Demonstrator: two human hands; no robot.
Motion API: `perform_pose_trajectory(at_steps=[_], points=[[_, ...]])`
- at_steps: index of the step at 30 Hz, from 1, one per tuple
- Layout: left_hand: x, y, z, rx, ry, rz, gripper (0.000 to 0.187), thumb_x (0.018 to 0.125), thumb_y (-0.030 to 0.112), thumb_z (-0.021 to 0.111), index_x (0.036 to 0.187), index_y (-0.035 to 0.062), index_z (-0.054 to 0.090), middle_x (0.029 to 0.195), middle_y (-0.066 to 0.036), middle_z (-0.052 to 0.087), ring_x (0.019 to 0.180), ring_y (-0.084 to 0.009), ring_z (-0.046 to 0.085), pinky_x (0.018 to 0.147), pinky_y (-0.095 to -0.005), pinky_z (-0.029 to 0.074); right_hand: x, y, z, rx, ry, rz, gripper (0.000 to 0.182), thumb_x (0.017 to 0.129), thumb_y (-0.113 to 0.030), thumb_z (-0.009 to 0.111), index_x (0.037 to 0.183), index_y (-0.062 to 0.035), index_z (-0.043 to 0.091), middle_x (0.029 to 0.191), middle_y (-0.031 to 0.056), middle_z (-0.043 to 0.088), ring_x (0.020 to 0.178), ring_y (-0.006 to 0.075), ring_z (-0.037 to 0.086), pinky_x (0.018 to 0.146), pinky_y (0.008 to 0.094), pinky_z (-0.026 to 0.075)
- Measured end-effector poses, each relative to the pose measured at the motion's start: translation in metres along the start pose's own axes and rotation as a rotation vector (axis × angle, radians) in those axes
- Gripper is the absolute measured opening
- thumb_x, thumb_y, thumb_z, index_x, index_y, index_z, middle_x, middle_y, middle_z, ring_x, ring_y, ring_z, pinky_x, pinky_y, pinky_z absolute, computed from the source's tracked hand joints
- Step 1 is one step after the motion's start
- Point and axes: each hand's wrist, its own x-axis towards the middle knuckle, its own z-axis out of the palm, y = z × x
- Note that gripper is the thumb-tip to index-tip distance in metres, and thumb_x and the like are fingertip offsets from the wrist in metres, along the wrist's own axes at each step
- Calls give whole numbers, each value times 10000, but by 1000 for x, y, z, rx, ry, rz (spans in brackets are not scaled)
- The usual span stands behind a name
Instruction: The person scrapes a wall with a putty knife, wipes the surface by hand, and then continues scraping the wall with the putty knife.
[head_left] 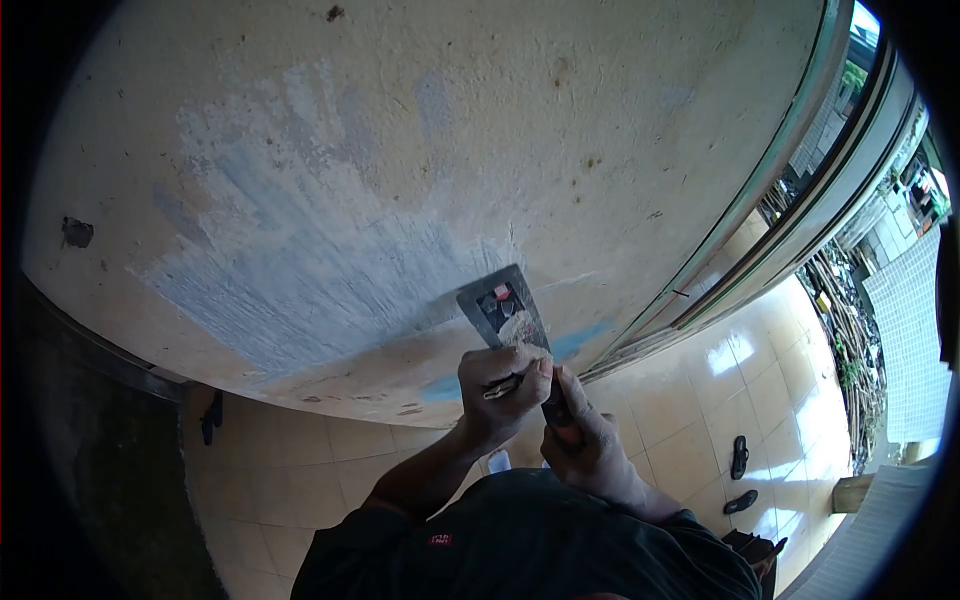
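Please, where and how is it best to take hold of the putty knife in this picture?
The putty knife's handle seems best, gripped from the person's side, as the right hand does. The handle points back toward the body, while the wide, flat blade, with filler on it, points away, toward the wall.

I saw only part of the scraper's handle (563,425); the right hand (595,445) hid the rest. The small item (502,387) at the left hand (490,400) was too covered for me to name. The red patch's (440,540) lettering was unreadable. The shirt (520,535) hid most of 2 pale shapes (499,462). The top edge cut the wall (650,130).
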Motion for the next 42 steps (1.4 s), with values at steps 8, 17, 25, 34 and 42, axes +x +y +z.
perform_pose_trajectory(at_steps=[8,17,25,34,42], points=[[1,-4,-1,-148,38,-83,133,818,45,606,715,-37,607,597,-72,607,520,-86,563,492,-221,426,-2,-1,-1,27,-152,137,743,716,73,591,1392,-14,294,1053,225,615,904,300,659,716,274,474],[3,-2,-2,-60,60,-23,152,817,19,605,675,-28,581,558,-51,569,485,-58,505,455,-225,376,6,-16,-1,-25,-70,66,782,707,65,560,1420,-58,263,875,221,624,780,375,650,667,324,499],[-1,-3,2,-32,76,37,123,802,6,596,686,-32,587,551,-50,558,475,-57,487,449,-223,365,6,-8,-5,-41,-106,55,777,702,73,558,1414,-50,273,1081,255,597,890,389,634,710,325,505],[1,1,-7,-19,35,52,129,796,-6,606,670,-31,589,557,-53,560,479,-62,488,463,-215,374,7,-9,-4,19,-129,55,768,714,69,567,1406,14,238,999,211,616,856,256,657,746,272,466],[21,17,-13,-86,-35,54,107,811,6,638,719,-43,616,588,-45,594,524,-62,524,479,-214,393,15,-31,-9,95,-131,74,779,718,80,558,1420,-17,234,1230,244,525,1007,375,599,789,270,471]])
